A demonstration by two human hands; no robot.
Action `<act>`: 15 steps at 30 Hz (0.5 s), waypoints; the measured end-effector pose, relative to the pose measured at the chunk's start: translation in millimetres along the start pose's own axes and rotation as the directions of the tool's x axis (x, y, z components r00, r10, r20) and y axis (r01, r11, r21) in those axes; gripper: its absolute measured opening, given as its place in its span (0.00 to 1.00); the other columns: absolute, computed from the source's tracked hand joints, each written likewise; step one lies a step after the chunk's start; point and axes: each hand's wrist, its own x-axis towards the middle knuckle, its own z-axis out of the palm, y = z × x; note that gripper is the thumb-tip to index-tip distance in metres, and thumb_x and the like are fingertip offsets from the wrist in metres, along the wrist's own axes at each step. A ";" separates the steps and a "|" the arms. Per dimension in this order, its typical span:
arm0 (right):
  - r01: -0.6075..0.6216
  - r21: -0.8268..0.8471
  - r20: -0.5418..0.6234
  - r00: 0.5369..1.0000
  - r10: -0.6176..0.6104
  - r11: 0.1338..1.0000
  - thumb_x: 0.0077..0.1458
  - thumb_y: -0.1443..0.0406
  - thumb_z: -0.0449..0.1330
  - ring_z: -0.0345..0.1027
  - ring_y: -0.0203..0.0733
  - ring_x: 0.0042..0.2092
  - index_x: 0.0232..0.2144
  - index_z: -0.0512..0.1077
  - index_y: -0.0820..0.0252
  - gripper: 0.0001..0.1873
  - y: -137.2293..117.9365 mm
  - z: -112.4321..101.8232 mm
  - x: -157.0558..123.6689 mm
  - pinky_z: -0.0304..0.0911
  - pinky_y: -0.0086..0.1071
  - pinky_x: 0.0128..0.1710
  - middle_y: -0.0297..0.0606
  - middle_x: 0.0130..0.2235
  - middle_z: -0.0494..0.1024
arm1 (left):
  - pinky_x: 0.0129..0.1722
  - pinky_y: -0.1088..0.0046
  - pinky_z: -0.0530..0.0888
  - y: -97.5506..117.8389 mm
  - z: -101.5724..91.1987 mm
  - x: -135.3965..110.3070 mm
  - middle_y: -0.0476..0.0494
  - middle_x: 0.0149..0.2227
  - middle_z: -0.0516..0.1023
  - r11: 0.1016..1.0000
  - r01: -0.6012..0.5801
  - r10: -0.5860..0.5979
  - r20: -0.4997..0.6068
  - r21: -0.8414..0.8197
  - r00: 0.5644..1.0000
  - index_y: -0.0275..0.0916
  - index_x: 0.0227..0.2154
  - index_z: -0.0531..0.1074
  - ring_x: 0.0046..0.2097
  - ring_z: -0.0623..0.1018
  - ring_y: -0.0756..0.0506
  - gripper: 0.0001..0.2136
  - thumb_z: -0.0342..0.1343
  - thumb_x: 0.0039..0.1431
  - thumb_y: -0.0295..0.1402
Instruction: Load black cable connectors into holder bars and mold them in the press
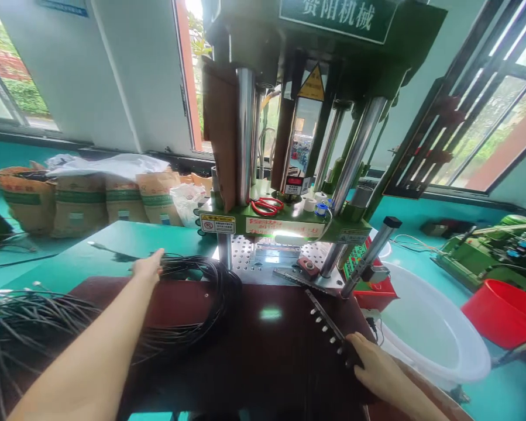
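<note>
My left hand (147, 266) is closed at the far side of a coil of black cables (221, 286). From it a black cable (117, 251) with a pale tip stretches left over the green tabletop; the fingers are partly hidden, but the cable seems pinched in them. Low on the right, my right hand (374, 365) grips the near end of a dark metal bar (328, 318) with several small white pieces along its side. The bar slants over the dark red table (263, 345), its far end close to the press bed (240, 257). Another dark strip (300, 280) lies on the bed's front edge.
A green press (289, 225) with steel columns stands ahead. Red-handled scissors (267, 206) and tape rolls (320, 209) sit on its ledge. More loose cables (26, 321) spread at left. A white tub (438, 327) and a red bucket (504, 313) are at right; sacks (81, 202) line the wall.
</note>
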 end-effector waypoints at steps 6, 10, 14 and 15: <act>-0.095 -0.075 -0.001 0.995 0.095 0.993 0.37 0.76 0.47 0.67 0.47 0.43 0.34 0.65 0.56 0.19 5.4 -19.6 14.0 0.55 0.34 0.37 0.39 0.40 0.73 | 0.17 0.76 0.63 -11.3 -10.6 -6.7 0.49 0.16 0.66 0.942 0.236 -0.286 0.203 0.239 0.936 0.33 0.20 0.64 0.19 0.67 0.50 0.09 0.59 0.44 0.30; -0.124 -0.077 -0.003 0.992 0.124 0.989 0.39 0.77 0.46 0.68 0.48 0.44 0.40 0.64 0.56 0.24 9.3 -25.3 27.7 0.55 0.33 0.37 0.40 0.41 0.75 | 0.17 0.80 0.60 13.6 0.6 -68.1 0.46 0.21 0.72 0.965 0.096 -0.203 0.467 0.243 0.861 0.34 0.23 0.71 0.20 0.68 0.51 0.08 0.62 0.40 0.31; -0.114 -0.061 -0.061 0.992 0.110 0.992 0.40 0.75 0.46 0.69 0.47 0.41 0.40 0.65 0.56 0.22 7.7 -32.3 47.0 0.54 0.32 0.34 0.38 0.40 0.75 | 0.18 0.78 0.62 15.7 18.1 -187.8 0.45 0.25 0.74 0.990 -0.073 -0.096 0.957 0.120 0.273 0.38 0.32 0.75 0.23 0.70 0.49 0.09 0.57 0.47 0.35; -0.113 -0.046 -0.082 0.991 0.109 0.993 0.40 0.74 0.46 0.69 0.47 0.41 0.39 0.65 0.56 0.22 7.0 -36.0 53.1 0.54 0.31 0.33 0.38 0.40 0.75 | 0.19 0.78 0.62 11.2 21.7 -216.1 0.45 0.25 0.74 0.991 -0.099 -0.066 0.982 0.085 0.177 0.38 0.32 0.75 0.24 0.70 0.49 0.10 0.58 0.47 0.36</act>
